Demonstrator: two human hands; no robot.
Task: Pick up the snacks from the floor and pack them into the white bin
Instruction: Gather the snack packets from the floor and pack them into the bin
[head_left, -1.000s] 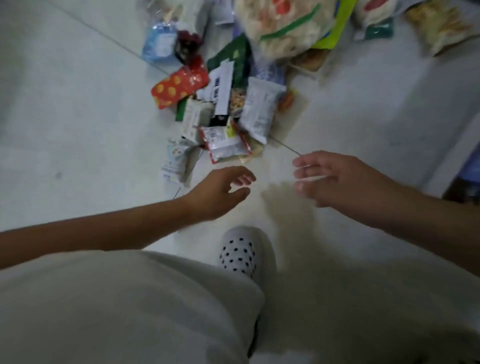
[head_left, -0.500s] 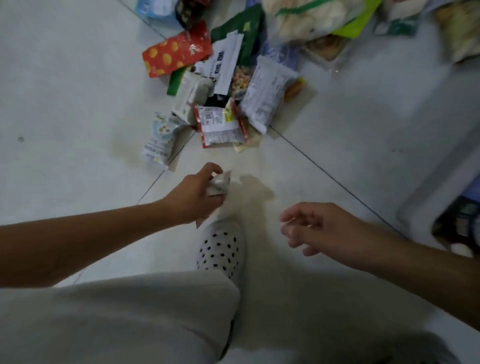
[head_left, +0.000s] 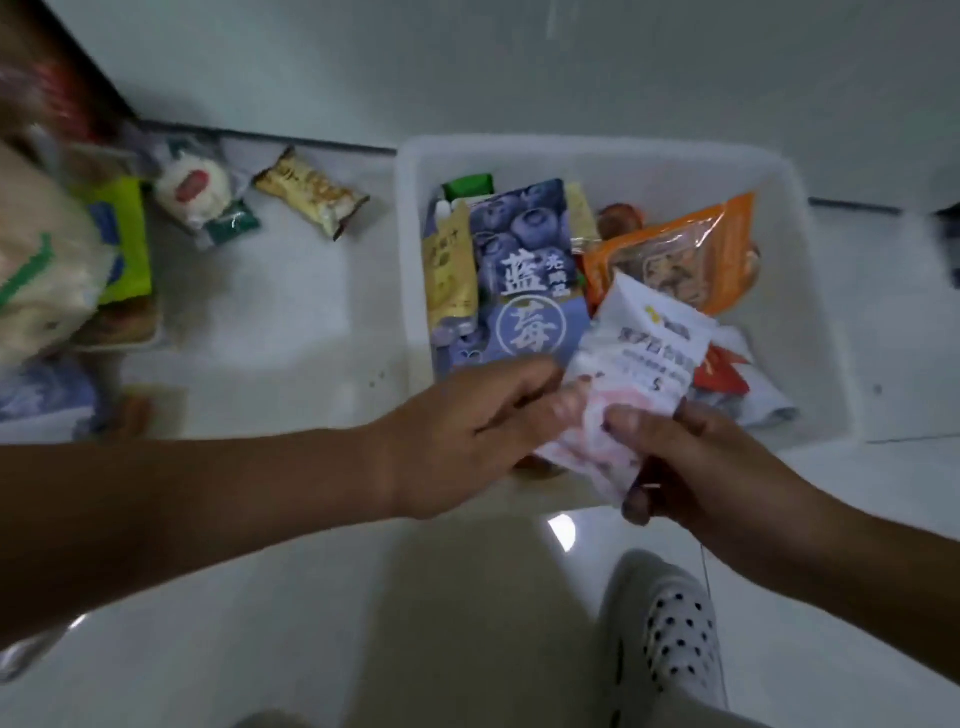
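Note:
The white bin (head_left: 810, 291) stands on the floor ahead and holds several snacks, among them a blue blueberry pack (head_left: 524, 270), a tan pouch (head_left: 449, 270) and an orange pack (head_left: 675, 254). Over the bin's near edge, a white and pink snack packet (head_left: 631, 374) is held by both hands. My left hand (head_left: 467, 431) touches its lower left side with its fingers. My right hand (head_left: 691, 467) pinches the packet's bottom end between thumb and fingers.
Loose snacks lie on the floor left of the bin: a beige wrapped bar (head_left: 311, 192), a round white cake in clear wrap (head_left: 192, 189), a green packet (head_left: 231, 223) and a blurred pile of larger bags (head_left: 57, 270). My dotted white shoe (head_left: 670, 639) is at bottom right.
The view has swung from the snack pile to the white bin. The small packet my left hand picked up is now over the bin, and my right hand has taken hold of it.

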